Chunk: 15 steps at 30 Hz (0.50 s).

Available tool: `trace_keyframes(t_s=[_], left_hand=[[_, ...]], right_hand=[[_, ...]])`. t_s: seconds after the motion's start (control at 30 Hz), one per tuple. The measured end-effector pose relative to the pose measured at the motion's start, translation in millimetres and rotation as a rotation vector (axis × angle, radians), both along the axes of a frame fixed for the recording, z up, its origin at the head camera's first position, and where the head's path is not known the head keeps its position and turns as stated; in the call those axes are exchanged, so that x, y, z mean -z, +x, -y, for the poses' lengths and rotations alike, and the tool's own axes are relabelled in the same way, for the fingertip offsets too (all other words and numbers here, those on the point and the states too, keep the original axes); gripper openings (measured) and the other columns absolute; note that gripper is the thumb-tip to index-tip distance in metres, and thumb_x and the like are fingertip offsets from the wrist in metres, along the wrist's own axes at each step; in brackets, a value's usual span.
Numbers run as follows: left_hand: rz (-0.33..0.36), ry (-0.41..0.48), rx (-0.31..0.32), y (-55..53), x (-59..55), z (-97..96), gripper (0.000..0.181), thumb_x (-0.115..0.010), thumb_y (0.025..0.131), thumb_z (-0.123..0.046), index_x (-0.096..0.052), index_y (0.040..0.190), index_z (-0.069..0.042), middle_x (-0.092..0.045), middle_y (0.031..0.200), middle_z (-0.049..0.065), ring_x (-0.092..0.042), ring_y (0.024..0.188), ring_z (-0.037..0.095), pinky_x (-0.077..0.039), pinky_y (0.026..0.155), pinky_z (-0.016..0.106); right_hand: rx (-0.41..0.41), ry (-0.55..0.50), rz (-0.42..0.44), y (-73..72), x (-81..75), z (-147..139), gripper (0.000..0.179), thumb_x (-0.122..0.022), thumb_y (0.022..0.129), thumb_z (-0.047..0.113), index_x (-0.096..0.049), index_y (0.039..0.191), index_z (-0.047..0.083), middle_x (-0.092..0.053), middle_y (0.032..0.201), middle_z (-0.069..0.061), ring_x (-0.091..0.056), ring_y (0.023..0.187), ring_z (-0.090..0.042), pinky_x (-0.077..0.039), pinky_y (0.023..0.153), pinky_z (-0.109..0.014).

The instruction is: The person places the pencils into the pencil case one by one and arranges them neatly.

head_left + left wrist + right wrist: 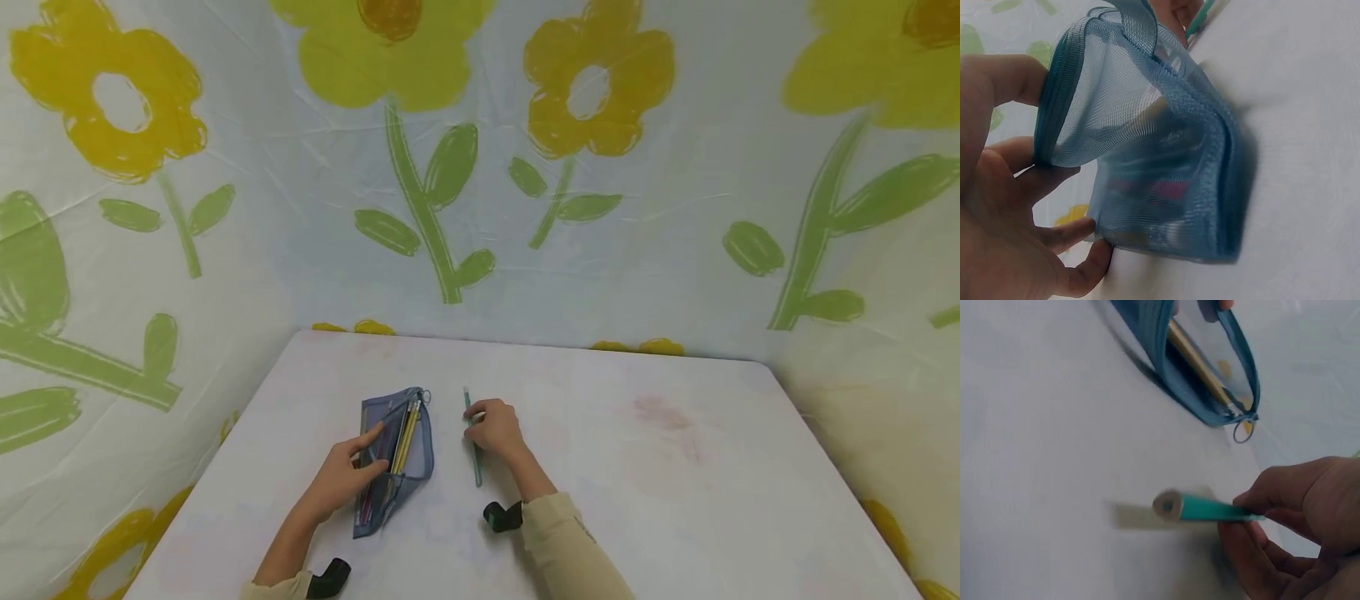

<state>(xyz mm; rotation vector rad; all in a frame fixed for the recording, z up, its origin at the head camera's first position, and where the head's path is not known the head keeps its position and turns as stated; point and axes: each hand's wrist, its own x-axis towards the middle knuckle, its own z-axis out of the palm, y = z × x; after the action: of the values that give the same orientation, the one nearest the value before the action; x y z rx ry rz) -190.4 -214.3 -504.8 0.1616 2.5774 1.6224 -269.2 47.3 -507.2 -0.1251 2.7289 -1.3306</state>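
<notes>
A blue mesh pencil case (375, 512) stands unzipped on the white table, left of centre. My left hand (341, 479) holds it by the rim of its opening, thumb on one side and fingers on the other. Inside lie several yellow pencils (407, 437), and pink shows through the mesh (1172, 189) in the left wrist view. To the right of the case, my right hand (497, 429) pinches a green pencil (1200, 509) between thumb and fingers. The right wrist view shows the pencil's unsharpened-looking end toward the camera, over its shadow on the table.
The white table (675, 500) stretches out to the right of both hands. Cloth walls printed with yellow flowers (420, 183) rise behind and beside it. Black wrist cameras (501, 517) sit at both cuffs. A ring pull (1244, 430) hangs at the case's zip end.
</notes>
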Motion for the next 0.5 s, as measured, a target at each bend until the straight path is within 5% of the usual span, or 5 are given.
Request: trace_keyframes(t_s=[0.27,0.5], left_hand=[[0.004,0.004,0.005,-3.4,9.5,3.2,0.061,-0.068,0.09,-0.01,-0.044,0.145,-0.006,-0.038,0.149,0.019,-0.031,0.138,0.039,-0.031,0.105,0.06],[0.007,0.004,0.01,-2.1,9.0,3.0,0.061,-0.068,0.09,-0.01,-0.044,0.146,-0.006,-0.038,0.149,0.019,-0.031,0.138,0.039,-0.032,0.105,0.06]], right_hand=[[-0.085,-0.243,0.041,8.5,-12.1,11,0.029,-0.066,0.082,-0.001,-0.071,0.111,0.0,-0.064,0.08,-0.009,-0.059,0.057,-0.014,-0.055,0.052,-0.03],[-0.025,-0.344,0.005,9.6,-20.0,29,0.029,-0.066,0.081,-0.004,-0.07,0.11,-0.002,-0.059,0.076,-0.007,-0.058,0.058,-0.014,-0.057,0.054,-0.032]])
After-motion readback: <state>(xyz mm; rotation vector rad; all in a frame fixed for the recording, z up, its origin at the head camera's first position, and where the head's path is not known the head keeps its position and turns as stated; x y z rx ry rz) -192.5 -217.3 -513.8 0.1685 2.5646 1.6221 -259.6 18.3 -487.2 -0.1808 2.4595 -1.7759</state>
